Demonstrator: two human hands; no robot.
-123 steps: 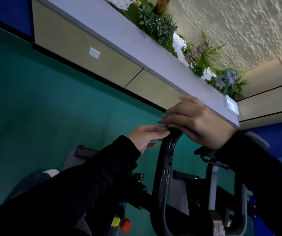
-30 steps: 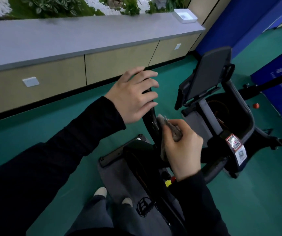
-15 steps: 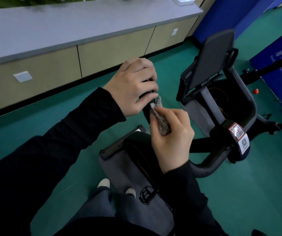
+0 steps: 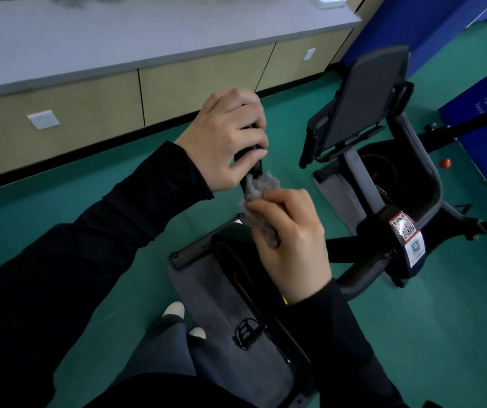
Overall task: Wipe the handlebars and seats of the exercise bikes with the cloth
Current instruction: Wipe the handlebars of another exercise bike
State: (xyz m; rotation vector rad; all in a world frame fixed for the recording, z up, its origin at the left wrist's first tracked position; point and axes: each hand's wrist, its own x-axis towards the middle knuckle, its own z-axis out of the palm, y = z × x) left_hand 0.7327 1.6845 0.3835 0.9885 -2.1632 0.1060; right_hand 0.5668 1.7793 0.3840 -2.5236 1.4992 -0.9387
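Left grip (image 4: 224,136) curled round top of handlebar (image 4: 250,167) — steadying. Right grip (image 4: 292,240) just below, pinching bunched grey cloth (image 4: 261,188) against the bar. Long axis of bar: from cloth up toward left grip (lower stretch hidden) — right grip nearer for next stroke.

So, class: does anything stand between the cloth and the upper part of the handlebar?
Yes: the left hand grips the handlebar just above the cloth, covering that stretch. The right hand holds the cloth at the bar below it.
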